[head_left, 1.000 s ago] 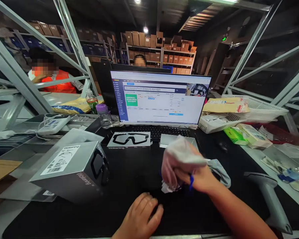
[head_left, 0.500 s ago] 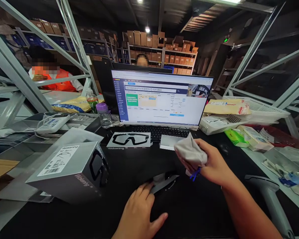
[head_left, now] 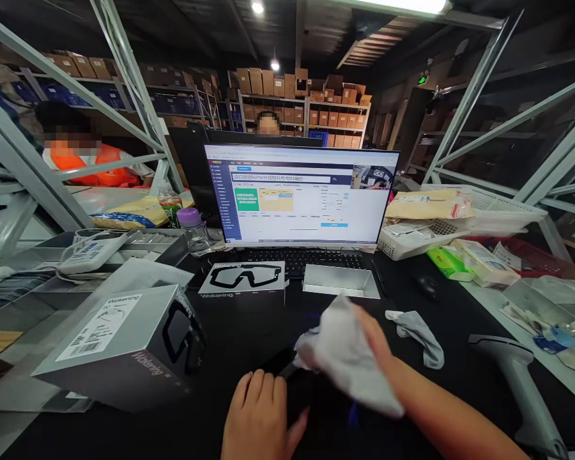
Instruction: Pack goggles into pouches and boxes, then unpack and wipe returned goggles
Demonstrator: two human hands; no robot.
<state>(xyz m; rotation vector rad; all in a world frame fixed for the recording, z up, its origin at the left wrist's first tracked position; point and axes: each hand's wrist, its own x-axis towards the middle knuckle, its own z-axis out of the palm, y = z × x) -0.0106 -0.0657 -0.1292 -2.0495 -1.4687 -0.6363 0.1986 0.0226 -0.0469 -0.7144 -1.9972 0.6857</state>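
My right hand (head_left: 374, 335) grips a light grey cloth pouch (head_left: 347, 351), which is blurred and hangs low over the black desk mat. A smear of blue cord shows under it. My left hand (head_left: 259, 412) rests on the mat to its left, fingers curled over a dark lens-like piece (head_left: 287, 370), thumb apart. Most of that piece is lost against the mat and behind the pouch. Right of my right forearm lies another crumpled grey cloth (head_left: 421, 335). An open white box tray (head_left: 340, 281) and a flat card with printed goggles (head_left: 244, 278) sit behind.
A grey "Wakening" box (head_left: 119, 348) stands at left. Behind the keyboard (head_left: 316, 262) is a monitor (head_left: 301, 198). At right lie a mouse (head_left: 427, 287), a barcode scanner (head_left: 512, 377) and white baskets (head_left: 498, 217). A co-worker in an orange vest (head_left: 100, 166) sits beyond the left frame.
My right hand has brought the pouch down and left, close to my left hand. My left fingers have curled in more. The second grey cloth has come into view.
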